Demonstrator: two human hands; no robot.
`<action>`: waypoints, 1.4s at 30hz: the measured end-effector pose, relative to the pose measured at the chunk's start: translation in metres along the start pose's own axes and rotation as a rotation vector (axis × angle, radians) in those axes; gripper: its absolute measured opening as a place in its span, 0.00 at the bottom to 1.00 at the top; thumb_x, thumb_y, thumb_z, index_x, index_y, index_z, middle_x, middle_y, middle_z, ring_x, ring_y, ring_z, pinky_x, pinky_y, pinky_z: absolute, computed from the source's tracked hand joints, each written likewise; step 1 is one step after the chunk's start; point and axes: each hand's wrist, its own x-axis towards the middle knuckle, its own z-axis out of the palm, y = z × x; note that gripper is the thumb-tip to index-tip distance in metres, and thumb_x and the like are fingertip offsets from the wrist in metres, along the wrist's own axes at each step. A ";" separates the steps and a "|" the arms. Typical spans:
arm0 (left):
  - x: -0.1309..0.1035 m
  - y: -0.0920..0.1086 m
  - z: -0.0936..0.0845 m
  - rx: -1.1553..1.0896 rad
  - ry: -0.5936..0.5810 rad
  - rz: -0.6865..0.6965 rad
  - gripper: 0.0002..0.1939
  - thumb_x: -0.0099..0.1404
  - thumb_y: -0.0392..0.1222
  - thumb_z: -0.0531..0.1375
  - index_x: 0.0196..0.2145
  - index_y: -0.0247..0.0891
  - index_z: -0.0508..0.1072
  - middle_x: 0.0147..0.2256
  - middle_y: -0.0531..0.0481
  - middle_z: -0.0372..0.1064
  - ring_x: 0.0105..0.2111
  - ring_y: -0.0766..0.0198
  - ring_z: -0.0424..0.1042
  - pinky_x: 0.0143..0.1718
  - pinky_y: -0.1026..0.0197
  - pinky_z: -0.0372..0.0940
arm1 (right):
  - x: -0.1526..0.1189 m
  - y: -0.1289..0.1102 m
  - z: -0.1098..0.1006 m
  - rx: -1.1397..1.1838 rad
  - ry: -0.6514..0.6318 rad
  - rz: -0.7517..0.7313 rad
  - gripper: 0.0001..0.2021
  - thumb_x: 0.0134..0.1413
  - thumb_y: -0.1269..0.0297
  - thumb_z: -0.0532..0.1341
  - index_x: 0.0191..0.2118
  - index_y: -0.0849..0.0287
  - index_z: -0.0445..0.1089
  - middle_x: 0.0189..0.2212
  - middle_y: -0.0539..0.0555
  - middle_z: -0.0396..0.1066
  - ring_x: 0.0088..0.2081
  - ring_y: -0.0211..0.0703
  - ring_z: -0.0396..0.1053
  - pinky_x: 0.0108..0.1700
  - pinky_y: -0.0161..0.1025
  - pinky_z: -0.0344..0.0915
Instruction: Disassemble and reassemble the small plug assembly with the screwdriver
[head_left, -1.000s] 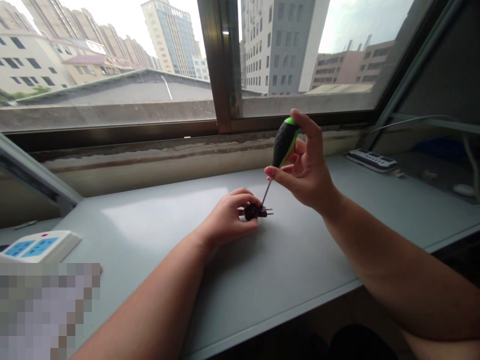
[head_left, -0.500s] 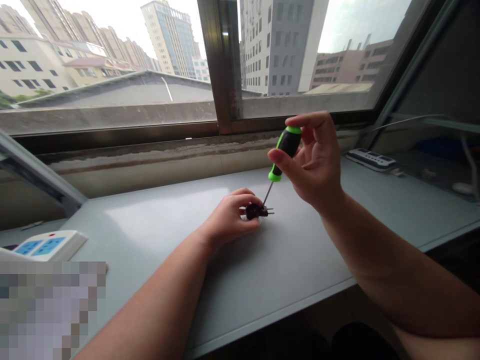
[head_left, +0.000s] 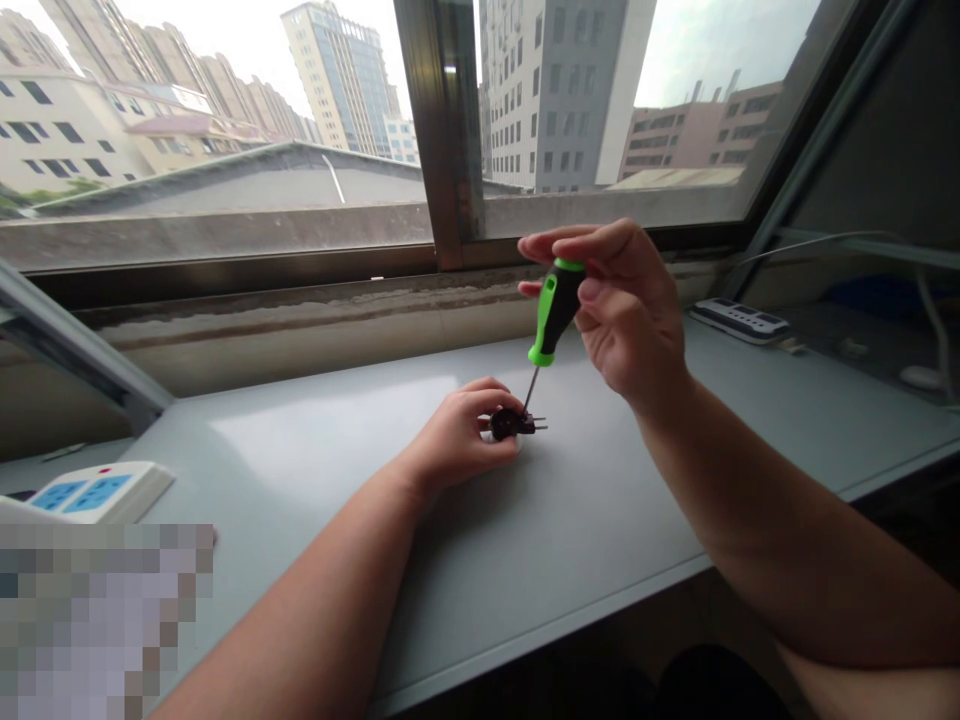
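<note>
Right hand (head_left: 634, 322) has fingers and thumb loosely pinching the upper handle of the green-and-black screwdriver (head_left: 553, 315), right of frame centre. Its long axis slants down-left to the black plug (head_left: 505, 424), just below centre. Left hand (head_left: 459, 430)'s nearer, pinching that plug, prongs pointing right.

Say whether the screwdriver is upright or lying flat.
Upright but tilted: the screwdriver has its handle up at the right hand, its shaft slanting down to the dark plug.
</note>
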 end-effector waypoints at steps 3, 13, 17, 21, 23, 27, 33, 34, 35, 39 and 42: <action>-0.001 -0.002 0.001 -0.011 -0.004 0.000 0.16 0.55 0.29 0.65 0.42 0.39 0.81 0.45 0.47 0.73 0.42 0.60 0.77 0.39 0.61 0.77 | 0.003 -0.005 0.000 0.002 -0.027 0.026 0.11 0.65 0.53 0.64 0.47 0.52 0.70 0.43 0.52 0.74 0.44 0.42 0.77 0.49 0.45 0.78; -0.001 0.003 -0.001 -0.036 -0.019 -0.027 0.15 0.56 0.29 0.64 0.41 0.39 0.82 0.44 0.47 0.72 0.41 0.61 0.76 0.40 0.62 0.76 | 0.021 -0.023 -0.008 -0.116 -0.187 0.064 0.13 0.66 0.51 0.63 0.46 0.53 0.77 0.41 0.54 0.74 0.44 0.42 0.74 0.46 0.41 0.76; -0.001 0.003 -0.001 -0.043 -0.025 -0.034 0.16 0.56 0.29 0.64 0.42 0.39 0.82 0.45 0.47 0.72 0.43 0.61 0.76 0.41 0.62 0.77 | 0.025 -0.024 -0.005 -0.200 -0.073 0.033 0.13 0.56 0.52 0.72 0.40 0.53 0.77 0.41 0.53 0.72 0.42 0.41 0.73 0.42 0.39 0.76; -0.001 0.003 -0.001 -0.052 -0.023 -0.044 0.16 0.55 0.29 0.64 0.41 0.39 0.82 0.45 0.46 0.73 0.42 0.61 0.77 0.41 0.61 0.77 | 0.026 -0.025 -0.003 -0.111 -0.102 0.069 0.12 0.63 0.49 0.65 0.39 0.52 0.77 0.43 0.54 0.75 0.46 0.45 0.75 0.46 0.43 0.77; 0.000 0.003 -0.001 -0.053 -0.026 -0.045 0.16 0.55 0.29 0.64 0.42 0.39 0.82 0.45 0.46 0.73 0.42 0.60 0.77 0.41 0.61 0.77 | 0.025 -0.026 -0.003 -0.084 -0.139 0.106 0.12 0.66 0.50 0.63 0.40 0.52 0.77 0.41 0.54 0.76 0.44 0.45 0.76 0.47 0.45 0.77; -0.001 0.001 -0.001 -0.048 -0.018 -0.043 0.17 0.54 0.29 0.65 0.42 0.39 0.81 0.45 0.46 0.73 0.42 0.61 0.77 0.42 0.61 0.77 | 0.024 -0.024 -0.004 -0.205 -0.040 0.085 0.12 0.58 0.50 0.71 0.38 0.52 0.75 0.39 0.54 0.73 0.43 0.44 0.74 0.45 0.42 0.77; -0.001 0.001 -0.001 -0.061 -0.020 -0.051 0.15 0.55 0.29 0.64 0.41 0.38 0.81 0.44 0.46 0.73 0.41 0.61 0.77 0.41 0.61 0.77 | 0.022 -0.026 -0.004 -0.094 -0.108 0.119 0.12 0.65 0.50 0.64 0.40 0.52 0.75 0.42 0.53 0.76 0.46 0.44 0.76 0.47 0.44 0.77; -0.001 0.001 -0.001 -0.064 -0.021 -0.052 0.15 0.54 0.29 0.64 0.41 0.38 0.81 0.45 0.46 0.73 0.42 0.61 0.77 0.41 0.61 0.77 | 0.022 -0.027 -0.003 -0.082 -0.117 0.127 0.11 0.64 0.51 0.64 0.40 0.53 0.75 0.40 0.53 0.76 0.43 0.43 0.76 0.46 0.44 0.77; -0.001 0.001 -0.001 -0.066 -0.022 -0.053 0.15 0.54 0.29 0.64 0.41 0.38 0.81 0.45 0.46 0.73 0.42 0.61 0.77 0.41 0.61 0.77 | 0.022 -0.027 -0.003 -0.086 -0.108 0.127 0.11 0.63 0.51 0.66 0.39 0.53 0.75 0.38 0.53 0.76 0.41 0.42 0.75 0.44 0.43 0.77; -0.001 0.000 -0.001 -0.052 -0.018 -0.057 0.16 0.54 0.29 0.64 0.41 0.38 0.81 0.44 0.46 0.73 0.41 0.61 0.76 0.40 0.61 0.77 | 0.021 -0.028 0.001 -0.151 -0.004 0.087 0.14 0.57 0.50 0.71 0.35 0.54 0.72 0.35 0.52 0.72 0.40 0.41 0.74 0.41 0.40 0.77; 0.000 0.001 -0.001 -0.055 -0.016 -0.053 0.16 0.54 0.28 0.64 0.41 0.38 0.81 0.44 0.46 0.73 0.41 0.61 0.76 0.40 0.62 0.77 | 0.018 -0.033 0.005 -0.129 -0.021 0.109 0.11 0.61 0.51 0.67 0.36 0.53 0.73 0.41 0.53 0.74 0.46 0.44 0.75 0.45 0.43 0.78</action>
